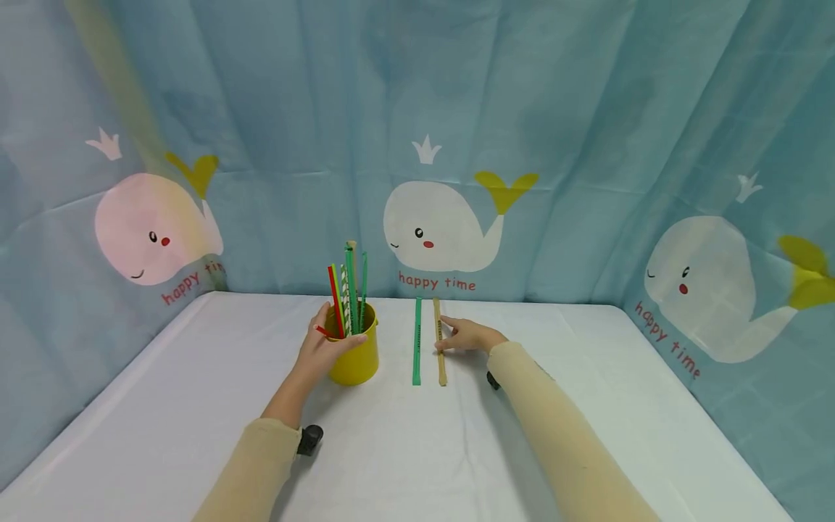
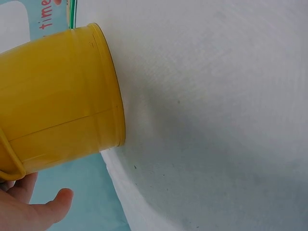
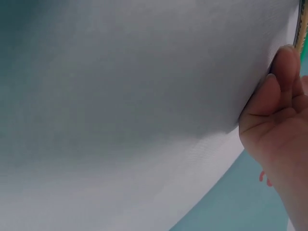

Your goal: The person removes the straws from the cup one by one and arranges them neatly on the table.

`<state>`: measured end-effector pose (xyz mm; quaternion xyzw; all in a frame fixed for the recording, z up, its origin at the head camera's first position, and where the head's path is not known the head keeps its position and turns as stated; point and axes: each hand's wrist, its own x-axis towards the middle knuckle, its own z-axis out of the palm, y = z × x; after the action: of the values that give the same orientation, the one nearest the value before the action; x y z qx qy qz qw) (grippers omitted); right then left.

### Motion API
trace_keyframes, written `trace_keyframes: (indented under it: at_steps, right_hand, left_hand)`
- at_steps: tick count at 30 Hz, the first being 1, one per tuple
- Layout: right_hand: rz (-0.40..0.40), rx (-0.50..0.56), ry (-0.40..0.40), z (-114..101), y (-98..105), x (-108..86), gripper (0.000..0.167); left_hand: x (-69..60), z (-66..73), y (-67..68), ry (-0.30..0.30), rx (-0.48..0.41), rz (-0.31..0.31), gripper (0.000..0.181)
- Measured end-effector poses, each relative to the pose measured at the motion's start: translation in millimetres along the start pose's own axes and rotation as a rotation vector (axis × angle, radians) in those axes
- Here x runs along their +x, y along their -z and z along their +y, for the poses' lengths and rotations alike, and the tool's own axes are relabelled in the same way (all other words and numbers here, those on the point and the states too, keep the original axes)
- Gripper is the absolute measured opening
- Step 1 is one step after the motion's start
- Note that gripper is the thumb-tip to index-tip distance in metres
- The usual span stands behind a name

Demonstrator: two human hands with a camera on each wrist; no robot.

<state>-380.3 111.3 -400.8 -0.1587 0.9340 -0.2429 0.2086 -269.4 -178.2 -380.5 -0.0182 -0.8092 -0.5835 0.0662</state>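
From the head view, a yellow bucket stands upright on the white-covered bench, holding a bundle of thin strips, among them a red strip, a green-and-white patterned strip and plain green ones; the left hand grips the bucket at its upper left side, thumb across the near rim and fingers round the far side; to the right of the bucket, apart from it, a loose green strip and a tan strip lie side by side, roughly parallel, with a narrow gap between them; the right hand touches the tan strip, thumb and forefinger bent and parted; whether it pinches the strip I cannot tell; behind the bench hangs a blue curtain printed with whales.

From the left wrist, the bucket's side and base fill the left, with a yellow loop near the left hand's fingers; one finger juts clear of the bucket; a green sliver shows beyond it.

From the right wrist, the right hand's fingers are bent; the tan strip shows just beyond them at the upper right edge, green beside it.
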Motion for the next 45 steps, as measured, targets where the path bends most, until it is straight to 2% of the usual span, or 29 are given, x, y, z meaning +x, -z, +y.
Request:
trace_keyframes:
  at_steps: [3,8,12,18,24,28,37,45]
  right_hand:
    - [-0.001,0.016,-0.004,0.2,-0.6,-1.4,0.079]
    - [-0.016,-0.007,-0.031,-7.6,-1.4,-1.1,0.083]
    - [0.033,0.005,-0.042,-17.8,1.9,-2.3,0.082]
    - [0.149,0.174,0.032,-32.1,8.9,-2.6,0.075]
    - [0.132,0.42,0.16,-55.3,11.2,-2.1,0.068]
    - [0.112,0.529,0.231,-70.5,7.0,4.4,0.066]
    - [0.064,0.649,0.312,-100.8,-10.1,16.8,0.064]
    - [0.106,0.744,0.324,-123.9,-17.0,21.5,0.065]
  left_hand:
    - [0.1,0.7,-1.0,-0.001,0.003,-0.002,0.098]
    - [-0.3,1.6,-0.3,0.034,0.018,-0.002,0.102]
    - [-0.3,2.0,-0.1,0.046,0.026,-0.004,0.103]
    - [1.5,-0.1,0.1,0.023,0.016,-0.005,0.1]
    - [0.6,-0.7,0.7,0.033,0.029,0.005,0.101]
    - [1.6,-0.2,-0.2,0.019,0.027,0.013,0.099]
    - [0.6,-0.2,-1.0,-0.001,0.004,0.011,0.094]
    - [1.2,0.2,-0.8,-0.047,-0.006,-0.004,0.089]
